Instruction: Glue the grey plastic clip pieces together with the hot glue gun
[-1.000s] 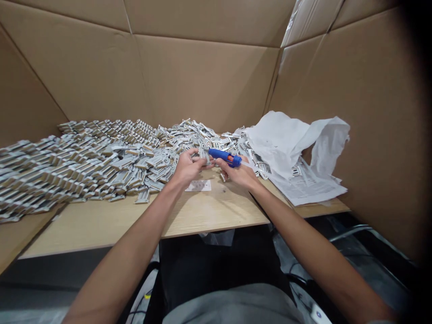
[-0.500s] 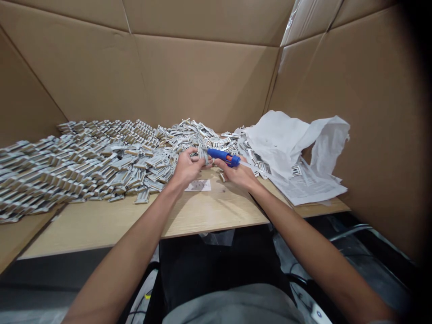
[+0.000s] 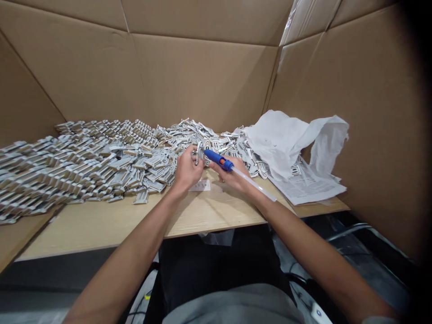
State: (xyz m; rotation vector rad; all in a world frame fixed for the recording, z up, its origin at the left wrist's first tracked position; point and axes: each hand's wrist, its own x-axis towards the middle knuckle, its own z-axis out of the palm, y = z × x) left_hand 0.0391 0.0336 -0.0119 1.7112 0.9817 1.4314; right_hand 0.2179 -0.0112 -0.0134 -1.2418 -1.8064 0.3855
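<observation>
While the left hand (image 3: 188, 170) pinched 1 small, flat, grey-and-white piece (image 3: 200, 152) near-upright at mid-frame in the head view, the right hand (image 3: 233, 174) grasped a blue plastic glue gun (image 3: 216, 158), its long axis slanting from upper-left tip to lower-right translucent stick (image 3: 254, 183). Both seemed light and stiff, best held by edges and barrel respectively.

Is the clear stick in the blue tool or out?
Partly in: the clear stick runs from the rear of the blue tool, a long length outside. Depth inside: cannot tell.
</observation>
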